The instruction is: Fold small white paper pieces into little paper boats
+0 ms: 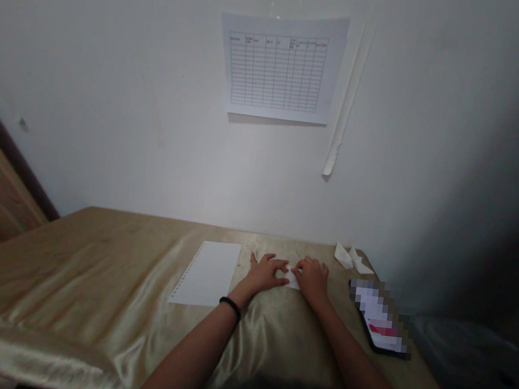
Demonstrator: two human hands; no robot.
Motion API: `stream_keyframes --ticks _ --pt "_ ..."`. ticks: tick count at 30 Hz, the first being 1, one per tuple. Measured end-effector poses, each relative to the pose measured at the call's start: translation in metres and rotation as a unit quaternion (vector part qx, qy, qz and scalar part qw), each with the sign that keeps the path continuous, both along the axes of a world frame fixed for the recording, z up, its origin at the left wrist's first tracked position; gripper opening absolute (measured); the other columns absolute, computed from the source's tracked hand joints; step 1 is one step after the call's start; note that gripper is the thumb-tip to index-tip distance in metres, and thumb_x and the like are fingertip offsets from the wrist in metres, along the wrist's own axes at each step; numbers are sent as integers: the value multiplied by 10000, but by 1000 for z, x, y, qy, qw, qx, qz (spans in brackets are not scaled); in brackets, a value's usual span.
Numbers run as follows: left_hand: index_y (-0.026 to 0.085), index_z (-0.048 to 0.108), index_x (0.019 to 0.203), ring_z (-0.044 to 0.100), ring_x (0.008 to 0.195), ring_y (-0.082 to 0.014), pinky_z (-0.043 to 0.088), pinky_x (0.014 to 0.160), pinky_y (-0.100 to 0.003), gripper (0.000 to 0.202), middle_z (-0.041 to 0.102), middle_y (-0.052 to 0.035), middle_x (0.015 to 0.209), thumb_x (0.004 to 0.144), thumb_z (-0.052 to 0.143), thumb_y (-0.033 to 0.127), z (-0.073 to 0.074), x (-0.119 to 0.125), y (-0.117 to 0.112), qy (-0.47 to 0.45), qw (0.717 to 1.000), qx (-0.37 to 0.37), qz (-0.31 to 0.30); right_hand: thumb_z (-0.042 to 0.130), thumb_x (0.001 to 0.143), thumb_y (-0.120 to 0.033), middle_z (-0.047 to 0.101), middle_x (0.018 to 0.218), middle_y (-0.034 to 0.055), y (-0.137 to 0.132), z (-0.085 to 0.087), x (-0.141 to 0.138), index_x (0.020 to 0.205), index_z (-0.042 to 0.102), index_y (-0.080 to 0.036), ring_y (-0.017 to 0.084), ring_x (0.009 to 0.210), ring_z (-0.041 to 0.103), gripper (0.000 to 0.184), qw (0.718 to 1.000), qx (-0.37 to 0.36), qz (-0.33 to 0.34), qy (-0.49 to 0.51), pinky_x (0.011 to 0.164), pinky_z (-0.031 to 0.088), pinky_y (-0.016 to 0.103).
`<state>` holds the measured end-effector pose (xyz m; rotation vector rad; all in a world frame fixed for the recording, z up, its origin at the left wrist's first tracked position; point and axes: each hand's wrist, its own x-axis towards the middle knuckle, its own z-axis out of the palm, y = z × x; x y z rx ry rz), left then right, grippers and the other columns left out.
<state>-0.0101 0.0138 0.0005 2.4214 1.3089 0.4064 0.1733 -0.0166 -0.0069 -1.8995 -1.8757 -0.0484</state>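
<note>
Wall (155, 128), from nine round past twelve to three, clock read from the centre of the view: matt, pale, lightly marked. Table cover (98, 270), lower half: champagne satin-like cloth, glossy and rucked; its slack folds could slide under pressure and skew a crease. Printed grid sheet (282, 70), twelve: flat, ruled, on the wall. Loose-leaf sheet (207, 275), seven: blank, white, perforated along its left edge; the left forearm lies near enough to drag it. Smartphone (378, 321), four: dark-edged slab, screen pixelated, near the table's right edge; a stray right elbow could nudge it off. Left hand (266, 273), six: half open, fingers spread, thumb and forefinger at the paper. Right hand (312, 279), five: fingers curled, fingertips on the paper's far side; whether either hand pinches or merely presses cannot be told. Folded paper pieces (344, 257), two, at four: white, angular, peaked, standing close together; light enough, one judges, to topple if knuckles brush them. Wristband (231, 306), six, on the left wrist: black, narrow, round. Small white paper (293, 281), five, between the hands on the cloth: partly covered, fold unclear; uneven fingertip pressure could shift or crumple it.
</note>
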Motion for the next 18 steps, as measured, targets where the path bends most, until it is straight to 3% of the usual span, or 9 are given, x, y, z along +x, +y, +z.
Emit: stream_keyframes --ticks 8,14,18 --pt "386 662 1146 319 1462 -361 -48 1097 -814 353 548 46 1487 833 706 544 -4 1 1 -4 1000 8 1 608 906 -312 700 1049 52 -1 0 -1 887 704 -231 231 1095 564 127 1000 5 -2 6 1057 256 457" --pt "392 551 1281 315 1461 -352 -9 1102 -818 496 522 10 1504 833 702 540 -3 2 -2 6 1000 16 9 616 906 -330 688 1052 51 -1 -1 0 897 701 -237 237 1102 564 126 1000 -3 -5 13 1041 274 443" --pt "364 570 1232 351 1433 -335 8 1110 -814 461 532 -2 1489 823 728 507 -2 3 -3 -6 1000 22 16 624 902 -332 668 1061 48 1 -5 2 951 689 -246 240 1100 560 119 1000 -6 -9 28 998 300 413"
